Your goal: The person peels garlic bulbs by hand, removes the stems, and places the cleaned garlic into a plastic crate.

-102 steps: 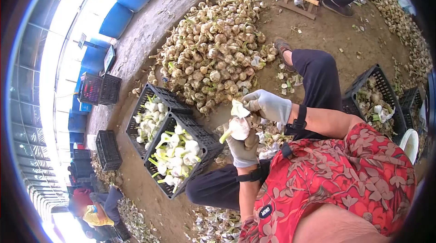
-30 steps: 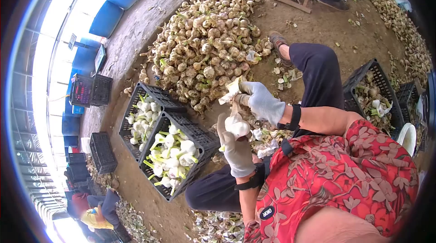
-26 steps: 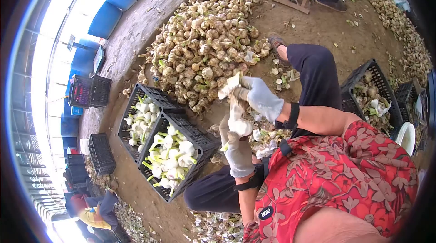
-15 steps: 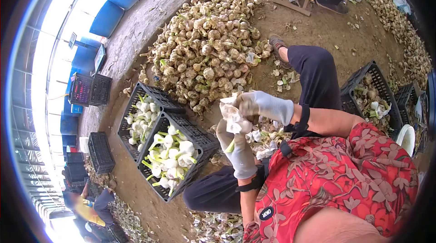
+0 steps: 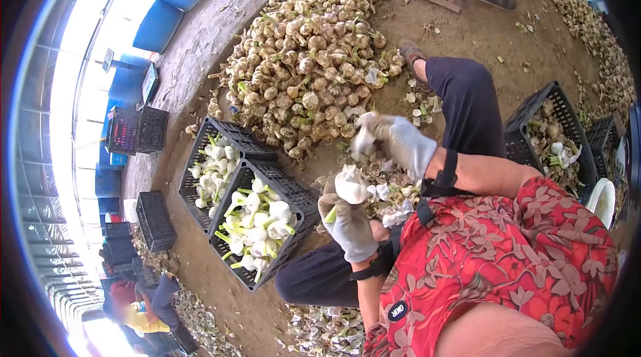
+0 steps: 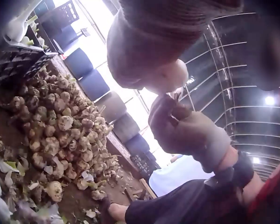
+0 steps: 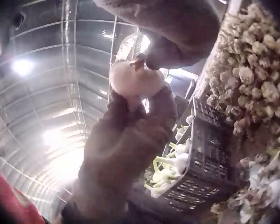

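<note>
Upright in the left hand (image 5: 350,227) sits a white garlic bulb (image 5: 351,184), its green stem (image 5: 330,215) poking out between the gloved fingers. Just above and to the right, the gloved right hand (image 5: 400,143) is slightly blurred, with pale loose skin (image 5: 364,142) at its curled fingertips. The right wrist view shows the left hand (image 7: 130,144) gripping the bulb (image 7: 135,80) from below, with the right hand (image 7: 177,28) close over its top and a thin flap of skin (image 7: 127,46) beside it. In the left wrist view the bulb (image 6: 170,77) is partly covered by the left hand (image 6: 154,42).
Two black crates (image 5: 297,200) of trimmed white garlic (image 5: 260,223) stand left of the hands, before a large heap of unpeeled bulbs (image 5: 310,70). Peelings (image 5: 394,200) lie under the hands. Another crate (image 5: 577,117) and a white bucket (image 5: 603,202) stand right. Other people sit nearby.
The right hand has drawn up and away from the bulb, which it was touching half a second ago. The bulb shows smoother and whiter; the left hand still grips it.
</note>
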`<state>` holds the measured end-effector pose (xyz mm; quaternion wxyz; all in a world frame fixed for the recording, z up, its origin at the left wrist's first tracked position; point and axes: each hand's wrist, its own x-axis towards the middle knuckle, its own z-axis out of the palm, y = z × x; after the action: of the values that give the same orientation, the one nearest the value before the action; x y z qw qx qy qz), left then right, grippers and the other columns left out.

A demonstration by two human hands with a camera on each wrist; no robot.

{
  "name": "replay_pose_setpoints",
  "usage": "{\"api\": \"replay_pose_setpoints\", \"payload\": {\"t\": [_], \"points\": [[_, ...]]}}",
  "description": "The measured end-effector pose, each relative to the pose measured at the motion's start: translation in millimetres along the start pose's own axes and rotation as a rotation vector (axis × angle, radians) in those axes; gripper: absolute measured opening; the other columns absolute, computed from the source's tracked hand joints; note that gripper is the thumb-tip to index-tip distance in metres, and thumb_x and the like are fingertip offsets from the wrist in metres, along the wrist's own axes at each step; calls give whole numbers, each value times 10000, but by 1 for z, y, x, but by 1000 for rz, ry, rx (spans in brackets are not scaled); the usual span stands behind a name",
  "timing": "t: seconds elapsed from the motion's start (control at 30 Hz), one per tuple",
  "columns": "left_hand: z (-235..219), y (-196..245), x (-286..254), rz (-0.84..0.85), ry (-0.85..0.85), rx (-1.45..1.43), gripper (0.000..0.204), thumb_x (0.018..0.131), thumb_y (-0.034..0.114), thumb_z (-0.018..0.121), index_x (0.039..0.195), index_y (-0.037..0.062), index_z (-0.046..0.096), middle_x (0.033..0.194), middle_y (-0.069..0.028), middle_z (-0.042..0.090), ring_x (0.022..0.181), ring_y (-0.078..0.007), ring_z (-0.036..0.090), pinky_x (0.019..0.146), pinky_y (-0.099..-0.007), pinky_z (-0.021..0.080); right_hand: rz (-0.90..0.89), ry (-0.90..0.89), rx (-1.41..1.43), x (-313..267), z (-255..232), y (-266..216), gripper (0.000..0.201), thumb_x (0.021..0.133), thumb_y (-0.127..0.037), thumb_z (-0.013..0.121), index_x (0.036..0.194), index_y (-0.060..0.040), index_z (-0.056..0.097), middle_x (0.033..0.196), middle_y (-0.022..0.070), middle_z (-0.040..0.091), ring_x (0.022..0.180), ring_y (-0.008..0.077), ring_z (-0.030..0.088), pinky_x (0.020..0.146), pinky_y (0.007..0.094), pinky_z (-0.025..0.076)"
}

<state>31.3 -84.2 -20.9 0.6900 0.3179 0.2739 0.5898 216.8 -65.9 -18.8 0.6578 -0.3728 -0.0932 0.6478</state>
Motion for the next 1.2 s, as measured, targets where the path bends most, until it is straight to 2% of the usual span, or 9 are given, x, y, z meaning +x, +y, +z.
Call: {"api": "replay_pose_setpoints", "payload": {"t": [0.27, 0.47, 0.5, 0.6, 0.7, 0.8, 1.0, 1.1, 1.2], "points": [[1, 16, 3, 58, 25, 78, 308, 840, 197, 735, 958, 57, 488, 1325, -164, 515, 1162, -276, 556, 898, -377, 530, -466, -228, -1172, -12, -1, -12, 554, 748, -397, 772, 1118, -11, 626, 1024, 149, 648, 951, 223, 619, 818, 317, 488], [1, 13, 5, 58, -3, 30, 288, 848, 175, 723, 993, 50, 508, 1305, -147, 527, 1131, -275, 567, 911, -395, 527, -337, -359, -779, -18, 28, 12, 303, 820, -239, 733, 971, 14, 661, 843, 76, 646, 810, 135, 588, 756, 285, 480], [-2, 14, 4, 25, 16, -55, 282, 857, 170, 711, 1019, 47, 516, 1302, -144, 529, 1128, -272, 567, 915, -401, 526, -73, -316, -334, -17, 31, 15, 259, 846, -226, 714, 910, 19, 660, 762, 32, 639, 746, 101, 571, 700, 270, 475], [-31, 11, -1, -68, 5, -330, 328, 896, 85, 614, 1206, 43, 517, 1327, -152, 507, 1183, -284, 537, 936, -430, 522, 44, 15, -524, 9, 18, -6, 292, 872, -256, 700, 999, -2, 633, 948, 84, 675, 819, 117, 618, 710, 267, 491], [-40, 14, 3, -182, 42, -614, 415, 884, 24, 572, 1289, 31, 481, 1367, -179, 471, 1236, -308, 497, 970, -451, 495, -381, -44, -1601, 20, 2, -11, 327, 796, -69, 642, 1111, -5, 585, 1067, 183, 614, 994, 333, 607, 854, 380, 487], [-46, 11, 16, -243, 115, -790, 499, 849, -18, 564, 1330, -31, 434, 1401, -216, 434, 1281, -355, 448, 1073, -495, 401, -695, -194, -1495, 43, 0, -25, 399, 765, 1, 574, 1163, -31, 562, 1117, 179, 582, 1027, 362, 581, 892, 404, 477], [-75, 57, 87, -238, 409, -1150, 197, 884, 108, 496, 977, -37, 592, 832, -119, 628, 756, -261, 588, 885, -509, 464, -405, -95, -1191, 78, 50, -108, 222, 919, -115, 563, 1096, -17, 653, 854, 124, 674, 759, 190, 630, 728, 347, 509], [-136, 61, 124, 15, 556, -991, 342, 872, 239, 553, 1050, -54, 560, 965, -173, 615, 915, -290, 588, 884, -511, 483, -483, -37, -1036, 92, 44, -115, 283, 912, -185, 611, 1121, 2, 650, 858, 106, 685, 707, 126, 611, 636, 292, 482], [-105, 39, 135, -27, 775, -592, 383, 934, 324, 541, 948, -55, 593, 935, -192, 637, 976, -313, 600, 884, -449, 526, -420, 47, -962, 103, 31, -117, 344, 905, -239, 619, 1136, 14, 650, 853, 114, 681, 716, 120, 601, 640, 296, 476]]}}
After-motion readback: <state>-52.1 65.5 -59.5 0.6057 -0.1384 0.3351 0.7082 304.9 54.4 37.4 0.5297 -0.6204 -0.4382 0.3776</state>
